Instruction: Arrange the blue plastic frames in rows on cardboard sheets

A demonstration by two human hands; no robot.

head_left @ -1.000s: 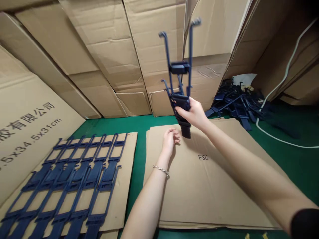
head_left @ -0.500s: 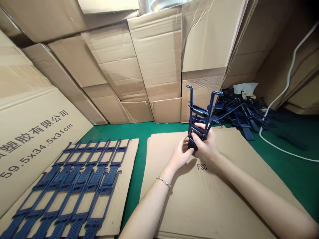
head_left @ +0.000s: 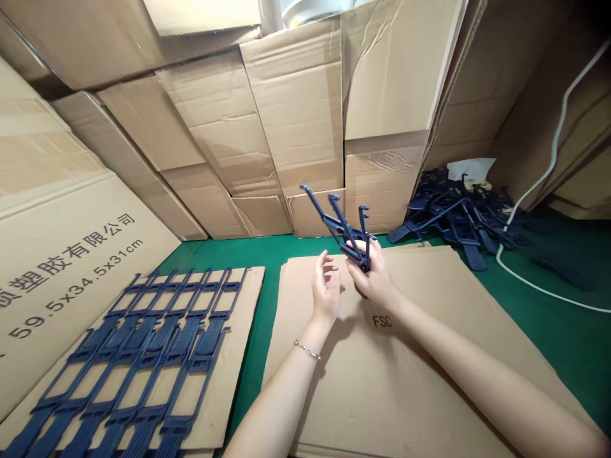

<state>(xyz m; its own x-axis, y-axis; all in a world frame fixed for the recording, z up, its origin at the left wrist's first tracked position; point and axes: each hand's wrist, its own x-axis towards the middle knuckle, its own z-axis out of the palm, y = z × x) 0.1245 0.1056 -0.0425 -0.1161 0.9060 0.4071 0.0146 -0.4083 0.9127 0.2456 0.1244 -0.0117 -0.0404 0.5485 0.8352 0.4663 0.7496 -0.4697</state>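
My right hand (head_left: 376, 277) grips a dark blue plastic frame piece (head_left: 340, 226) by its lower end, its long hooked arms pointing up and to the left. It looks like hinged parts, perhaps more than one, and my fingers cover some of them. Just left of it, my left hand (head_left: 327, 289) is raised with loosely curled, parted fingers and nothing in them. Both hands are above a flat cardboard sheet (head_left: 344, 375) printed "FSC".
Rows of similar blue frames (head_left: 157, 343) lie on another cardboard sheet (head_left: 229, 381) at left. A heap of loose blue parts (head_left: 458, 216) sits at back right beside a white cable (head_left: 529, 286). Stacked cardboard boxes (head_left: 300, 114) wall off the back of the green table (head_left: 238, 248).
My left hand has come off the blue frame and opened. My right hand has moved slightly left, tilting the frame's hooked arms to the left.
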